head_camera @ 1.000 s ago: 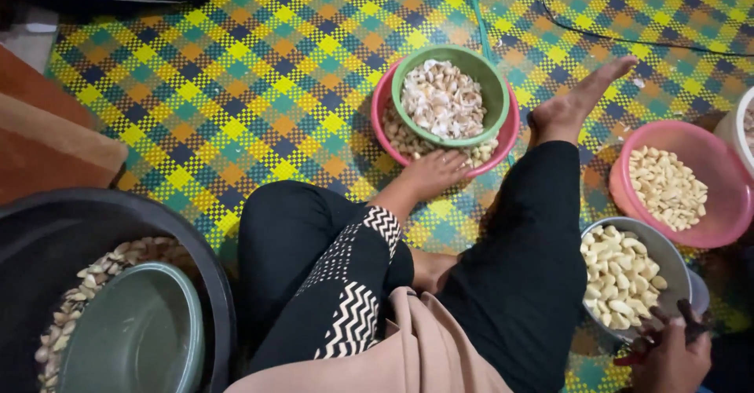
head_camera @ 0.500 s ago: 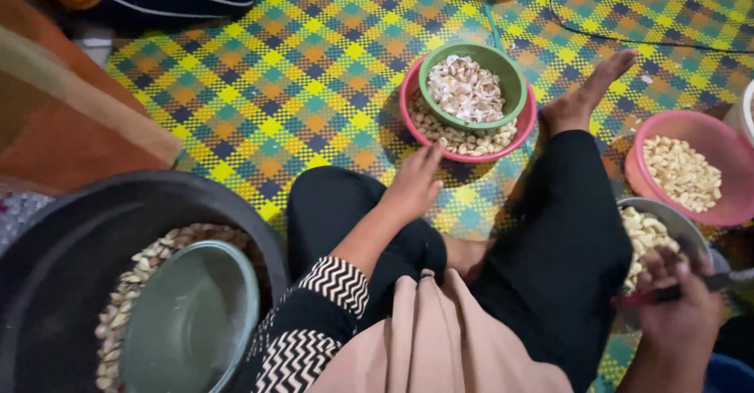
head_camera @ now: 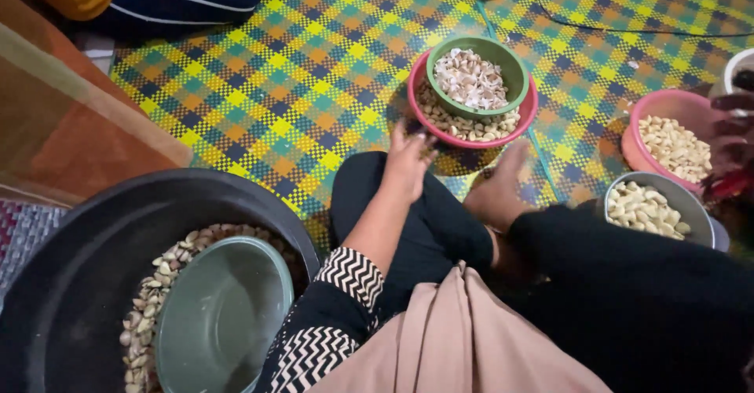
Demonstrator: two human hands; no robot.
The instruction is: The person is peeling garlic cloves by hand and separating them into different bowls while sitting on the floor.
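On the checked woven floor mat [head_camera: 298, 87], the person sits cross-legged with the left hand [head_camera: 408, 161] resting on the knee, fingers loosely curled and holding nothing clear to see, just short of the pink bowl [head_camera: 525, 114]. That pink bowl carries unpeeled garlic cloves around a green bowl [head_camera: 514, 71] nested in it, which is heaped with papery garlic skins. The right hand is not in view, so its state cannot be told. A careful reach to the pink bowl looks best made low and from the near side, fingertips going to the cloves in the ring around the green bowl so that the light skins are not knocked out. To the right, a second pink bowl [head_camera: 656, 106] and a metal bowl [head_camera: 691, 201] hold pale peeled cloves. Near left, a large black basin [head_camera: 71, 283] holds cloves with skins and an empty grey-green bowl [head_camera: 224, 314].
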